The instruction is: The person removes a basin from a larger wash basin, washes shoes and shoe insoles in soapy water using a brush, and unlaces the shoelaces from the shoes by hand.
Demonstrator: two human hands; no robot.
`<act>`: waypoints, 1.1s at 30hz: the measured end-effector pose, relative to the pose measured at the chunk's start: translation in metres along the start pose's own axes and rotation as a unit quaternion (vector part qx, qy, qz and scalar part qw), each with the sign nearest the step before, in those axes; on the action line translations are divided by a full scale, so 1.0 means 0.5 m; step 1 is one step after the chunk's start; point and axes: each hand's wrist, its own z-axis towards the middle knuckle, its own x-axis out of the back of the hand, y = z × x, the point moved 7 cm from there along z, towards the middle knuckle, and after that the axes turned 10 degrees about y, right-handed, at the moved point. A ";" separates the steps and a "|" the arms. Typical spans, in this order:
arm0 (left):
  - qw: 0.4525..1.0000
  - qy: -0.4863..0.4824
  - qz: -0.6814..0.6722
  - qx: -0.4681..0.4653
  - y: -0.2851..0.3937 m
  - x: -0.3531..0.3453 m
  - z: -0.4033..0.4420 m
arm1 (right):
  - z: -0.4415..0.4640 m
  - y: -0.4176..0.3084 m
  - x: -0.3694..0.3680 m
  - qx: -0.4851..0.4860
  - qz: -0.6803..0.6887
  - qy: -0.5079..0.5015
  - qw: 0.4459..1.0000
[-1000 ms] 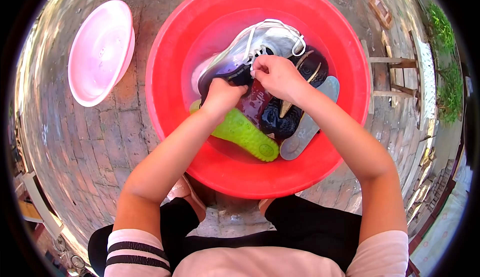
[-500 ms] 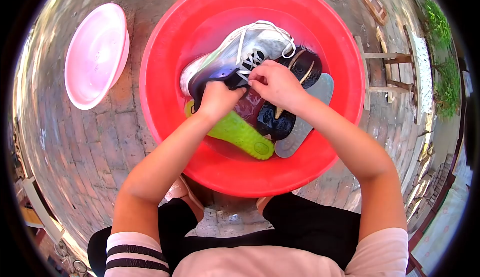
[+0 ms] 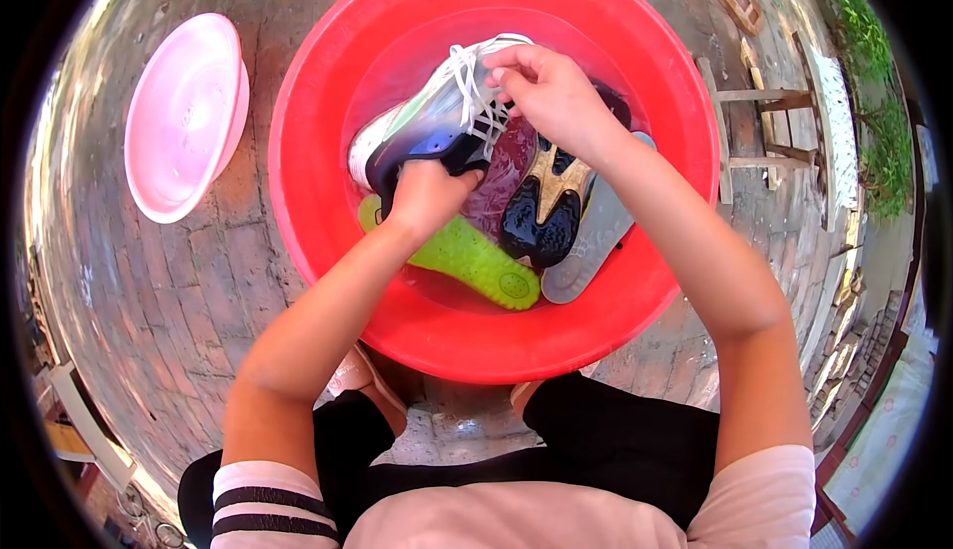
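A grey and white sneaker [image 3: 422,117] with a dark blue collar lies tilted in the red basin [image 3: 328,152]. My left hand [image 3: 429,197] is pushed into its opening and grips the collar, with the fingers hidden inside. My right hand [image 3: 551,92] is above the toe end, its fingers curled together at the white shoelace [image 3: 464,72]; the fingertips partly hide what they pinch. Beside the sneaker lie a yellow-green insole [image 3: 476,266], a grey insole [image 3: 586,251] and a second shoe [image 3: 541,226], turned with its black and tan sole upward.
Shallow water shows in the basin. On the brick paving to the left stands a pink basin [image 3: 184,117]. A wooden frame [image 3: 764,132] is to the right, with green plants [image 3: 879,152] beyond it. My knees are close to the basin's near rim.
My right hand has moved up from the sneaker's lacing toward its toe. The long lace loop over the toe is gone, and laces now bunch near the tongue. My left hand stays in the opening.
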 end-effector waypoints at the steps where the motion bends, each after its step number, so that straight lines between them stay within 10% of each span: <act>1: 1.000 -0.018 -0.007 0.017 -0.005 -0.004 0.001 | -0.012 0.028 -0.001 0.030 -0.053 0.014 0.998; 13: 0.998 -0.055 0.010 -0.006 -0.003 -0.020 -0.006 | -0.084 0.083 -0.068 0.152 -0.339 -0.017 0.928; 20: 0.999 -0.023 0.018 -0.014 -0.038 -0.030 0.001 | -0.024 0.007 -0.048 -0.053 0.111 -0.053 0.991; 26: 0.999 -0.032 0.003 0.009 -0.013 -0.019 -0.003 | -0.032 0.057 -0.028 -0.049 -0.057 -0.080 0.994; 33: 0.999 -0.042 0.003 0.009 -0.026 -0.029 -0.005 | -0.094 0.068 -0.056 0.171 -0.344 -0.031 0.923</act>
